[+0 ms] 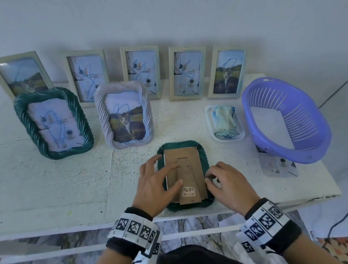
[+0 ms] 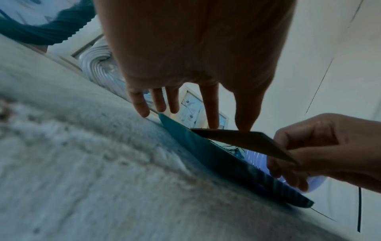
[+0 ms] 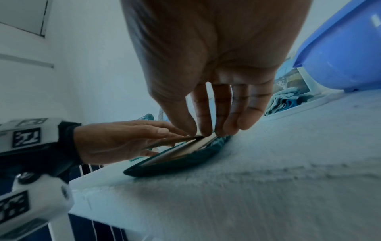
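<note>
Head view: I see the left hand flat on the cardboard back of the green frame, face down at the front of the table. Left wrist: its fingers press straight. Right wrist: the right hand pinches that back.

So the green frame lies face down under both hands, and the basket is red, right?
No, the basket is purple, not red; the head view shows it. The green frame does lie face down under the left hand and right hand.
</note>
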### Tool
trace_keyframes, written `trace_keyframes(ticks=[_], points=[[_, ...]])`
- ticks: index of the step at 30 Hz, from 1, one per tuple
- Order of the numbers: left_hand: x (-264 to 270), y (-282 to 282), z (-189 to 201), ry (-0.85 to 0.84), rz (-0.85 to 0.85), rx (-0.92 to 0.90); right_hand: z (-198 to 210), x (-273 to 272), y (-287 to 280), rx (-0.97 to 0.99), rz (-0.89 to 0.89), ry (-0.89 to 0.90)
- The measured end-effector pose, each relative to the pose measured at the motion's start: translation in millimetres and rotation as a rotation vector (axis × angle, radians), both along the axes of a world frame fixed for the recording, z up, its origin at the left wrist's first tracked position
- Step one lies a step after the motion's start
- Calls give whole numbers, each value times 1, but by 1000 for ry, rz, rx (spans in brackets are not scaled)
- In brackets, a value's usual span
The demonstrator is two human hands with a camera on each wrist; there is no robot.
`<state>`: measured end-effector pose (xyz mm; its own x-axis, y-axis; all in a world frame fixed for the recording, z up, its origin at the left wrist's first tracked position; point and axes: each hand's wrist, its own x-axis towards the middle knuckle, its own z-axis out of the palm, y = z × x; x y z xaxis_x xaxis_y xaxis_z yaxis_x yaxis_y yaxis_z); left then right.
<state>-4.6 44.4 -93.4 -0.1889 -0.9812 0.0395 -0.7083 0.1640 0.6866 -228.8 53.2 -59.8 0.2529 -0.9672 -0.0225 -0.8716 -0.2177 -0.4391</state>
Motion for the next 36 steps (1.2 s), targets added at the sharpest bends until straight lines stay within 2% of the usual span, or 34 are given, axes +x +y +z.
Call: trace_keyframes(ticks=[5, 13, 27, 33, 36], points=[[-7, 2, -3, -61, -33, 54, -6, -9, 21, 9, 89, 10], [-7, 3, -5, -185, -42, 45, -9, -2, 33, 10, -9, 125], [-7, 3, -12, -187, -26, 7, -17, -5, 32, 37, 13, -40], [-7, 4, -11, -182, -29, 0, -20, -7, 33, 22, 52, -32], [-7, 4, -10, -173, -35, 6, -16, -8, 32, 18, 73, 27]])
